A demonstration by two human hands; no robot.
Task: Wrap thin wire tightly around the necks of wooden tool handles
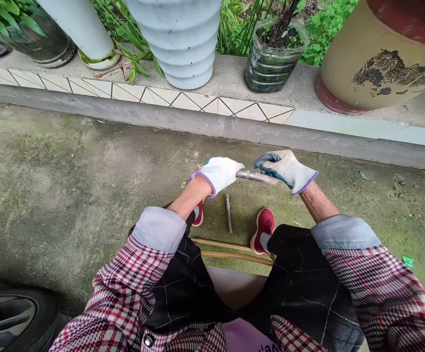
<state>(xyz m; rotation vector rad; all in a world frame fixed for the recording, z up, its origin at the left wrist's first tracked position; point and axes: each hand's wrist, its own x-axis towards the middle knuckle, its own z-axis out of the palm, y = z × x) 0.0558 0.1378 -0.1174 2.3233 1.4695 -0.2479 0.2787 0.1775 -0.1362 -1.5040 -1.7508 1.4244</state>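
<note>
My left hand (220, 172), in a white knit glove with a purple cuff, is closed around one end of a short rod (256, 177). The rod lies nearly level, with silvery wire-like winding on its left part and a smooth, paler right end. My right hand (283, 168), gloved in white with dark blue-green coated fingers, is at the rod's right part. Its fingers are curled together in a pinch just above the rod; what they hold is too small to make out. A second short rod (229, 215) lies on the ground between my red shoes (264, 224).
A low concrete ledge (230, 68) with tiled edging runs across ahead, bearing a ribbed white pot (181, 44), a cut plastic bottle planter (274, 63) and a tan pot (373, 63). A car wheel (10, 318) is at lower left. Wooden bars (237, 255) cross below me.
</note>
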